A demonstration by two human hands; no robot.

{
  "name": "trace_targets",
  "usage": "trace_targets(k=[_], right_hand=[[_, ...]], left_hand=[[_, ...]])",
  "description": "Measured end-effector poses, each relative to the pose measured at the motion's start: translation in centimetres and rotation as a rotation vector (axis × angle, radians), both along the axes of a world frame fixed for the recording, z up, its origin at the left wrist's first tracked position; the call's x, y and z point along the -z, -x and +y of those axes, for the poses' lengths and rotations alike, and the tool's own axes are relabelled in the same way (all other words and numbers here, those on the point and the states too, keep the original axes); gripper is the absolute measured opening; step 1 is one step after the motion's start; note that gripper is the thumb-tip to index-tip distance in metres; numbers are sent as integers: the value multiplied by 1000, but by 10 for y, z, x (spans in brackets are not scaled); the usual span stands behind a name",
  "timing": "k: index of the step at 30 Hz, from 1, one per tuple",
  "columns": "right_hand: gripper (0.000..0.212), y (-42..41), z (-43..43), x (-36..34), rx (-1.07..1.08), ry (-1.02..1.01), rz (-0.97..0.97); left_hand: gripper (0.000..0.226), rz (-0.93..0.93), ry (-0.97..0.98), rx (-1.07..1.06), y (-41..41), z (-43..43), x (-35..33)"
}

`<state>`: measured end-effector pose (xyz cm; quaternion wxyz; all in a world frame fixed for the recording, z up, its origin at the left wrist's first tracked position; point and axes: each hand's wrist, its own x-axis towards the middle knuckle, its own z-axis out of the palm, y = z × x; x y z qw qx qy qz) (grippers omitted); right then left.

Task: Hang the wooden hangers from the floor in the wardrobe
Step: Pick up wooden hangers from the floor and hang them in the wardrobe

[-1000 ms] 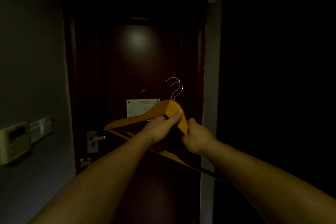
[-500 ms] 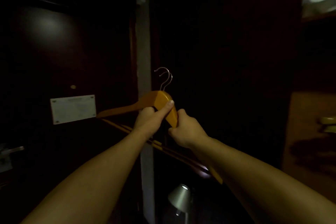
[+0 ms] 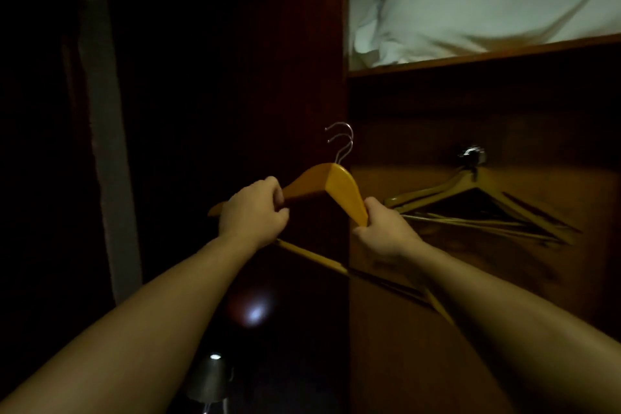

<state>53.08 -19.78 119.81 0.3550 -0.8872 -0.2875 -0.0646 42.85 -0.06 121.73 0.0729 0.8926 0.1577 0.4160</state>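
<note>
Dark brown wood takes most of the head view, and the light is very weak. At the left a pale wall strip (image 3: 104,144) runs from top to bottom. The wardrobe (image 3: 302,77) stands open on the right side. Its upper shelf (image 3: 487,57) carries white bedding (image 3: 470,0).

Under the shelf, far right, I see the hung hangers (image 3: 470,198). They hang from a shiny rail fitting (image 3: 472,155). They overlap each other, so I cannot count them exactly.

In the middle I hold the wooden hangers (image 3: 331,183) in the air, in front of the left wall of the wardrobe. Two metal hooks (image 3: 342,144) stand up one behind the other, so these are two hangers pressed together. The hooks are upright and hang on nothing.

My left grip (image 3: 252,212) is a bare hand, clenched around the left shoulder of the pair. My right grip (image 3: 383,228) is also bare and is grasping the right shoulder, with the thumb on top. The lower bars of the pair go below my wrists toward the near right.

The right grip overlaps the left tip of the hung hangers in the view. I cannot tell if they touch.

Near the bottom, a small metal lamp shade (image 3: 208,380) shows dimly, and above it a light spot (image 3: 255,312) on the dark wood.
</note>
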Motion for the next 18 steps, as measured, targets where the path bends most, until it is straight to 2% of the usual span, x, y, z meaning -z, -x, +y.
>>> trace_targets(k=[2,5,7,9,13,18], right_hand=[[30,-13,-41,1,43,26,11],[35,-32,-94,2,101,94,-4],[36,-47,-124,1,118,117,-6],[33,-61,-151,1,121,129,-1],[30,-93,-201,2,138,134,9],[47,-142,-256,7,173,156,32]], left_hand=[[35,-8,-9,25,-20,-18,2],[70,88,-39,65,-57,-55,7],[75,147,-38,106,-83,-87,11],[69,192,-20,165,-108,-120,17],[40,206,3,246,-153,-174,19],[29,198,90,303,-211,-223,25]])
